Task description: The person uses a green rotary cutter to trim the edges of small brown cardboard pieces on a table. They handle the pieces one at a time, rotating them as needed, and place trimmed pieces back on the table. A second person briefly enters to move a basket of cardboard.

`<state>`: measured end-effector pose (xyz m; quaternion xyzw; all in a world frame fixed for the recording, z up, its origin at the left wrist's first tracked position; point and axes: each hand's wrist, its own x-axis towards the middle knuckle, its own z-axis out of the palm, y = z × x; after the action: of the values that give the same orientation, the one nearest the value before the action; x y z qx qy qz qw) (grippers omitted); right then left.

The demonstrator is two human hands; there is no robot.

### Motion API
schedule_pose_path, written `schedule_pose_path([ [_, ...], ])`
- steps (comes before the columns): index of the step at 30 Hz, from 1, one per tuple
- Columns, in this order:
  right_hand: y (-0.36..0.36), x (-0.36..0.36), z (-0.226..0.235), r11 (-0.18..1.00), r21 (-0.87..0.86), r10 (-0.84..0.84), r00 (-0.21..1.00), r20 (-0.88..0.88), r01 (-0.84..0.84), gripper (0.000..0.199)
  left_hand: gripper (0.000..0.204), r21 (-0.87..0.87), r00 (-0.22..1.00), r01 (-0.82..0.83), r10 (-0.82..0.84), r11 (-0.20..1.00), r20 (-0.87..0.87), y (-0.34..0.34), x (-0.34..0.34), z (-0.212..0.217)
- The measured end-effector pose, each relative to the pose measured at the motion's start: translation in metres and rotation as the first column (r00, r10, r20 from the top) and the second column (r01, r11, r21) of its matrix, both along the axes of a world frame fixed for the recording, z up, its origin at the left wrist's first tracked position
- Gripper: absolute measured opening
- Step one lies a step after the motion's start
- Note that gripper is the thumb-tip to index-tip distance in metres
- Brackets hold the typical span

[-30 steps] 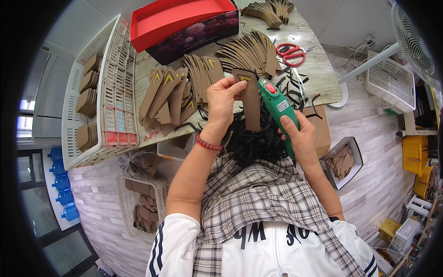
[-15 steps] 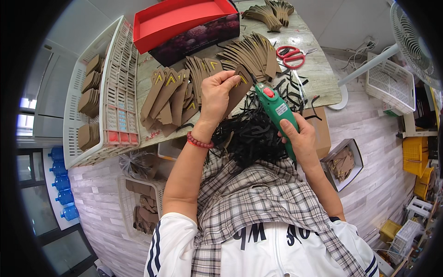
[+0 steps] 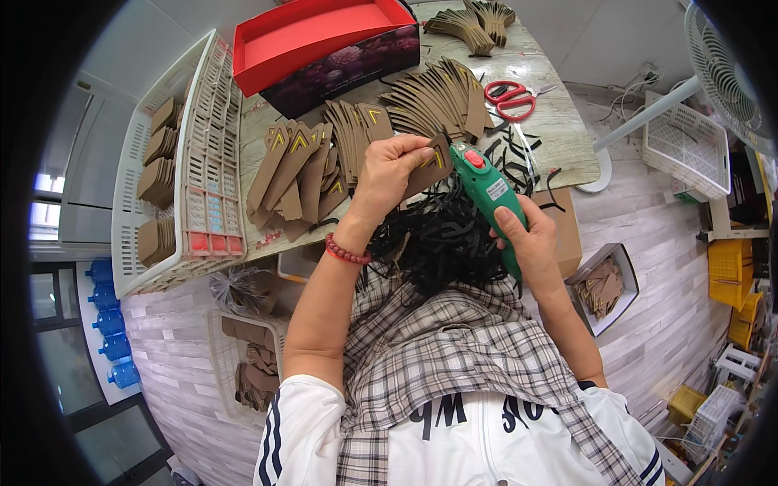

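Note:
My left hand (image 3: 386, 176) pinches a brown strap-shaped piece (image 3: 438, 164) of leather-like material with a yellow V-shaped mark near its end. My right hand (image 3: 526, 235) is wrapped round green electric scissors (image 3: 489, 185) with a red button. Their head sits against the right edge of the brown piece; the blades are mostly hidden. Below both hands, a tangled heap of thin black strips (image 3: 433, 247) lies over my checked apron (image 3: 438, 348). Just beyond my left hand are fanned brown pieces (image 3: 348, 134), with another fan (image 3: 433, 97) behind the scissors' head.
Red-handled scissors (image 3: 510, 101) lie at the table's (image 3: 559, 134) right side. A red-lined box (image 3: 324, 49) stands at the back, a white crate (image 3: 174, 251) at the left. A fan (image 3: 733, 77) rises at far right. An open box of brown pieces (image 3: 601, 289) is on the floor.
The brown piece has turned and tilted in my left hand, which has shifted slightly right and down. The electric scissors' head has moved a little along its edge.

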<state>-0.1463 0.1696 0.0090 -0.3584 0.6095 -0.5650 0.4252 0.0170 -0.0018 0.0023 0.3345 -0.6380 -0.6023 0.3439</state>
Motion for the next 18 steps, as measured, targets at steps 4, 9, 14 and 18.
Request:
schedule_pose_path([
  [4,0.001,-0.001,-0.001,1.0,0.005,0.003,1.0,0.008,-0.003,0.035,0.016,-0.111,0.998,0.055,-0.05,0.992,0.043,-0.009,0.005,0.001],
  [9,0.002,-0.004,-0.001,1.0,0.009,0.013,1.0,0.009,-0.013,0.035,0.015,-0.321,0.963,0.164,-0.081,0.933,0.257,-0.018,0.009,0.022],
  [14,0.002,-0.003,0.001,0.999,0.014,0.038,0.999,-0.007,-0.038,0.035,0.013,-0.512,0.887,0.329,-0.075,0.794,0.455,-0.025,0.014,0.043],
  [18,-0.003,0.005,-0.001,0.999,0.014,0.045,0.998,0.032,-0.046,0.036,0.012,-0.429,0.838,0.353,-0.078,0.831,0.54,-0.025,0.022,0.054],
])
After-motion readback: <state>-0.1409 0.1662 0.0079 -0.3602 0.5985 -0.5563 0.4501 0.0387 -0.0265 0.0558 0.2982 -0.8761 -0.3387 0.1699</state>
